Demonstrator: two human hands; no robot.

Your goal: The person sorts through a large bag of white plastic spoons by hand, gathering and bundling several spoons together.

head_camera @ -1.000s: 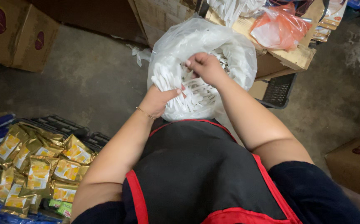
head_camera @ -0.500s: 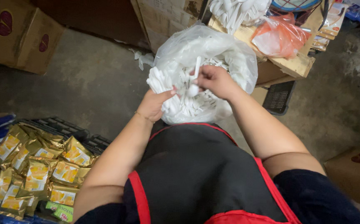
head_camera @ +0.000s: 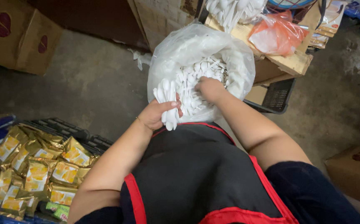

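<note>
1. Head view looks straight down over a black apron with red trim onto a large clear plastic bag full of white plastic spoons, propped open right in front of the person's body so both arms reach in without stretching.
2. Left hand is closed around a bundle of spoons, bowls fanned upward and handles running down through the fist; holding them lined up this way keeps the bunch neat and easy to count.
3. Right hand is down among the loose spoons inside the bag, fingers curled into the pile; whether it has actually pinched one I cannot tell, as the fingertips are buried.
4. Bag's mouth is rolled wide and leans against the lap, which leaves the heap exposed.
5. Gold and yellow snack packets lie in a dark crate at the left, near the left elbow.
6. Beyond the bag, an orange plastic bag rests on a cardboard carton, and brown boxes stand on the concrete floor.
</note>
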